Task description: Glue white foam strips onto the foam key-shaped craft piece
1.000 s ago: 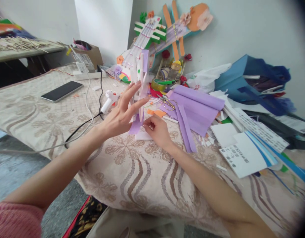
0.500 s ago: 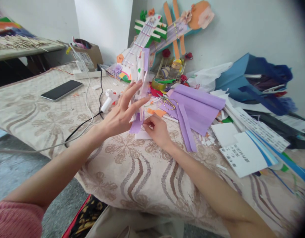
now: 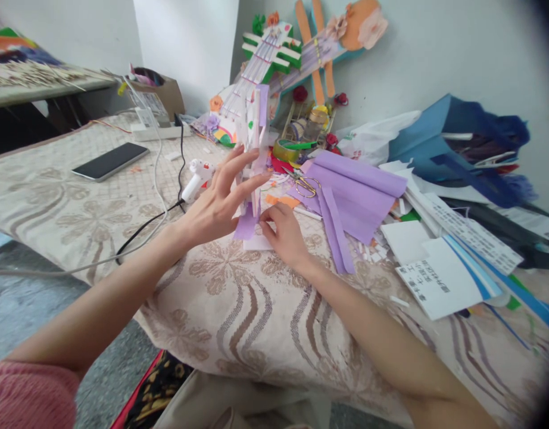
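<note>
A tall, narrow white-and-purple paper model stands upright on a white base near the front of the table. My left hand lies along its left side with fingers spread, index and middle fingers reaching across the front. The thumb is mostly hidden. A purple paper flap shows low on the model, below the left fingers. Beside the foot of the model, my right hand has thumb and index finger pinched together; whatever lies between them is too small to make out.
A white glue gun lies left of the model, a phone farther left, with cables between. Scissors rest by purple paper sheets on the right. White boards and a blue bag crowd the right side.
The right hand's pinched fingers have shifted very slightly at the model's foot. The left hand stays in nearly the same place, and the model still stands upright.
</note>
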Demonstrator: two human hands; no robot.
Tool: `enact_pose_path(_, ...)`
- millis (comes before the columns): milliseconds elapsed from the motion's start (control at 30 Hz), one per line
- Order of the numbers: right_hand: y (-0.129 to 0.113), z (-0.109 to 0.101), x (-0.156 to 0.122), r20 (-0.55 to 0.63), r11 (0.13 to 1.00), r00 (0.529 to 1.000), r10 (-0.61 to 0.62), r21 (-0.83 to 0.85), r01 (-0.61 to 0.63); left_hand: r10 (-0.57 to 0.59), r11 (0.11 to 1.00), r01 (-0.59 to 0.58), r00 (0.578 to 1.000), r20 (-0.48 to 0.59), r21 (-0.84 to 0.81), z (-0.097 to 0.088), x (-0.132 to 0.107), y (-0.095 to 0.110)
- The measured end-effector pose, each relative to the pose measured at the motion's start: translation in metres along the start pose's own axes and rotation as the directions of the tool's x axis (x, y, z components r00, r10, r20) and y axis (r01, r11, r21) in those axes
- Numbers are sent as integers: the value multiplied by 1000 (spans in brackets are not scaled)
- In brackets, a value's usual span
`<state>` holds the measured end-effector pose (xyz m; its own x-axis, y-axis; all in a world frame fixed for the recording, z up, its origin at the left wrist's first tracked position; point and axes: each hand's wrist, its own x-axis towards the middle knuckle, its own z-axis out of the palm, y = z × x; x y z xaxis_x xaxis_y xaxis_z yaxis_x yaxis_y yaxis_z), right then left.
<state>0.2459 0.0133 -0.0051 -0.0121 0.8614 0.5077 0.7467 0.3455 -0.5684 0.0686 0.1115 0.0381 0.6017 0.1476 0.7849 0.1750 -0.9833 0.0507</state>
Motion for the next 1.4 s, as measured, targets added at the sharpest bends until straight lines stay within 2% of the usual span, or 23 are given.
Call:
enact_pose_path(133,-1,-1,-1,-14,1000,1000,-24,17,25,49,999,-50,999,22,19,-1,2,0)
enact_pose_path(667,-1,3,-2,-66,989,990,123,90,-116,55,998,-55,997,48,8,-1,4,3)
enact_pose_path(833,2,4,-2,-73,939,970,230,280,-202,37,999,-37,998,49,1,0,3,2)
enact_pose_path(967,11,1,-2,-1,893,977,213,406,-194,49,999,-49,998,43,-1,-1,3,-1)
enact_pose_path(1167,15,2,-2,41,915,983,178,360,-181,61,998,-61,997,53,-7,-2,2,-4)
enact_pose_path(1400,9,4,0,35,937,983,180,298,-182,52,999,-51,997,59,-9,-1,3,-2)
